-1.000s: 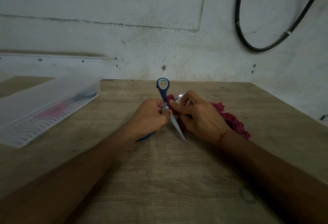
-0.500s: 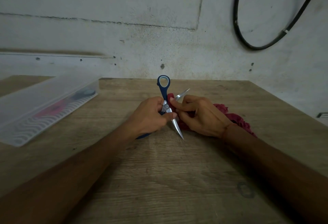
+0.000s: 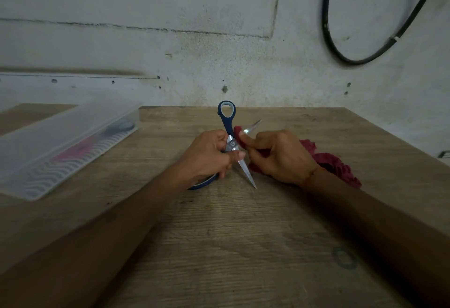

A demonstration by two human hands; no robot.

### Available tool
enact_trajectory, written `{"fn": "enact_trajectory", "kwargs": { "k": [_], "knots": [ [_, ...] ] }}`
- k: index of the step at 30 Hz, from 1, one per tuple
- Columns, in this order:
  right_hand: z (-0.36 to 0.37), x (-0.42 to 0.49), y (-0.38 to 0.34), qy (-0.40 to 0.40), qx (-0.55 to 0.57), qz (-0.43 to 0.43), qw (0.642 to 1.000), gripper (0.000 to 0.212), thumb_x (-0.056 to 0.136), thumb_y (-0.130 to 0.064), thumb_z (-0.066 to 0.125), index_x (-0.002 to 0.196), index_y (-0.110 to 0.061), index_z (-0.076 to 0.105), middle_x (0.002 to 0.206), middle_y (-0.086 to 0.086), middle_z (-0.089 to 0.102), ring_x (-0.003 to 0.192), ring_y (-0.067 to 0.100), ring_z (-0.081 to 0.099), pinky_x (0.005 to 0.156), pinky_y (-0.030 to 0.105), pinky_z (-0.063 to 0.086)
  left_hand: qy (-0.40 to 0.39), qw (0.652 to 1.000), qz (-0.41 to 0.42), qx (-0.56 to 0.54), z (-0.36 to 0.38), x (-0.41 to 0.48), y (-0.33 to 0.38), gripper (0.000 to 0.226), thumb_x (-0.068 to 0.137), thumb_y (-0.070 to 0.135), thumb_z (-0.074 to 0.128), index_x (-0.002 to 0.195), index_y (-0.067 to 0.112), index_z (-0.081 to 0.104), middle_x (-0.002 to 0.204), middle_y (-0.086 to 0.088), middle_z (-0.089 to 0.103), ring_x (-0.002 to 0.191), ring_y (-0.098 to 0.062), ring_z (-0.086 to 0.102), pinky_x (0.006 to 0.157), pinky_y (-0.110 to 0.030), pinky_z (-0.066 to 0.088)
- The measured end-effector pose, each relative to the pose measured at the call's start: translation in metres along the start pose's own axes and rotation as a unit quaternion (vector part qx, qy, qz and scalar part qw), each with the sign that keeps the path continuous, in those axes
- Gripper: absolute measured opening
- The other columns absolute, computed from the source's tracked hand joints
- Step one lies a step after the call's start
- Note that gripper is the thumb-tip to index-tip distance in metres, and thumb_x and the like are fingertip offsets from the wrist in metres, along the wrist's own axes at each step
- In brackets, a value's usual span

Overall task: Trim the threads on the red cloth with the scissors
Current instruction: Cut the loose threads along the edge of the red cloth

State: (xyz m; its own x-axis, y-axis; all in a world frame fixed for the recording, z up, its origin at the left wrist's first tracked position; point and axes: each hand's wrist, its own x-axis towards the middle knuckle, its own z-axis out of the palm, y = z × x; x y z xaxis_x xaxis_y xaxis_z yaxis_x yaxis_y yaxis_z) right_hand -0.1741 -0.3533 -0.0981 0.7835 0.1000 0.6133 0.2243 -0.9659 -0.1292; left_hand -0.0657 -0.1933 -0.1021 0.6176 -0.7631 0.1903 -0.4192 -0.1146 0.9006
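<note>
Left grip: we see the left grip (image 3: pixel 207 159) clenched around the scissors (image 3: pixel 230 144) at the pivot, fingers wrapped over the metal, thumb tip lying against the near blade.
Scissors: blue handles, 2 blades spread wide. 1 loop stands above the left grip toward the wall; the other loop pokes out beneath it, on the worktop (image 3: pixel 243 234). 1 blade runs down and toward us from the left grip, its tip touching or just above the wood; we cannot tell which. The other blade points up and away, passing behind the right grip's thumb.
Right grip: the right grip (image 3: pixel 280 156) sits just beside the left grip, fingers curled, grasping the cloth (image 3: pixel 333 164). Its thumb presses a red fold right next to the pivot, between the 2 blades.
Cloth: red and crumpled, bunched inside the right grip and trailing out behind its wrist, lying on the worktop.
Threads: too small for us to make out.
Box: a clear plastic box (image 3: pixel 48 151) lies well to the outer side of the left grip, with blurred pink and dark items inside.
Cable: a black cable (image 3: pixel 353 62) loops on the wall, far above the right grip.
Forearms: both bare, reaching in from the near edge.
</note>
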Motion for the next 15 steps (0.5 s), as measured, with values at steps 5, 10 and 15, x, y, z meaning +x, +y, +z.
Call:
{"fn": "enact_trajectory", "kwargs": {
  "k": [5, 10, 15],
  "knots": [
    [-0.004, 0.005, 0.020, 0.023, -0.107, 0.099, 0.989, 0.032, 0.094, -0.019, 0.058, 0.124, -0.016, 0.068, 0.067, 0.000, 0.064, 0.054, 0.013, 0.053, 0.049, 0.023, 0.038, -0.005, 1.000, -0.015, 0.003, 0.001, 0.002, 0.000, 0.020, 0.088, 0.017, 0.075, 0.095, 0.003, 0.063, 0.057, -0.001, 0.063, 0.039, -0.012, 0.051, 0.042, -0.023, 0.044],
    [0.002, 0.000, -0.001, 0.002, 0.021, 0.028, 0.999, 0.027, 0.093, -0.024, 0.061, 0.118, -0.017, 0.071, 0.067, -0.006, 0.069, 0.049, 0.006, 0.055, 0.049, 0.021, 0.044, 0.000, 1.000, -0.025, -0.006, 0.001, 0.002, -0.001, 0.023, 0.087, 0.016, 0.076, 0.098, 0.001, 0.063, 0.057, -0.001, 0.063, 0.040, -0.013, 0.051, 0.041, -0.024, 0.044],
    [-0.001, 0.005, 0.015, 0.041, -0.081, 0.111, 0.990, 0.035, 0.092, -0.019, 0.057, 0.126, -0.018, 0.067, 0.076, 0.002, 0.071, 0.058, 0.013, 0.057, 0.054, 0.031, 0.049, -0.006, 0.999, -0.025, 0.018, 0.002, 0.002, 0.001, 0.020, 0.088, 0.019, 0.074, 0.097, 0.004, 0.063, 0.059, -0.002, 0.064, 0.039, -0.010, 0.052, 0.044, -0.023, 0.044]
  ]
}}
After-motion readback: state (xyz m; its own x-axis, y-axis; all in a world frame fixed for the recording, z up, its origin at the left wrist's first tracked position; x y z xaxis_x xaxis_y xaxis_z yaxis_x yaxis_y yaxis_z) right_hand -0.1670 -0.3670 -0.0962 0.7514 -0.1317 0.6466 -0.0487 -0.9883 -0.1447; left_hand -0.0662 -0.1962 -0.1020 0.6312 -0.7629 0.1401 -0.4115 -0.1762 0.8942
